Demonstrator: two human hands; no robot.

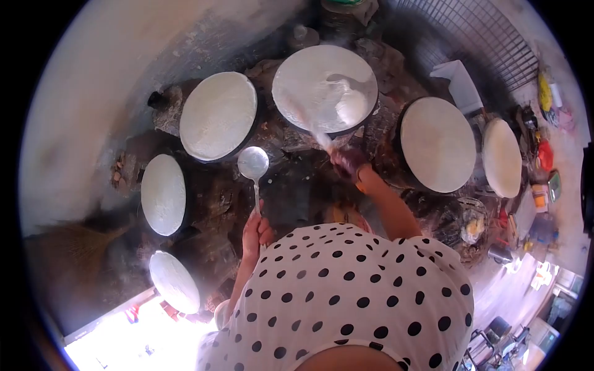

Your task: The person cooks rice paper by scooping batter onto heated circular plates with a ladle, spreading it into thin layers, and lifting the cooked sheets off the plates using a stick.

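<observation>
My left hand [255, 232] grips the handle of a metal ladle [253, 162], whose round bowl points away from me and has a whitish coat. In my right hand [349, 162], which wears a dark glove, is a pale spreading tool [320, 138]; motion smears it, so its exact shape is unclear. The tool reaches over the near edge of the middle round griddle [297, 69], which is covered in white batter. A thicker white mound of batter [351, 107] lies on its right side. Whether the tool touches the batter, I cannot tell.
More white-covered round griddles stand in an arc: two to the left [219, 116] [163, 195], one lower left [175, 282], two to the right [438, 144] [502, 158]. A plastic bag [473, 227] lies at right. A wire grille [476, 37] stands behind.
</observation>
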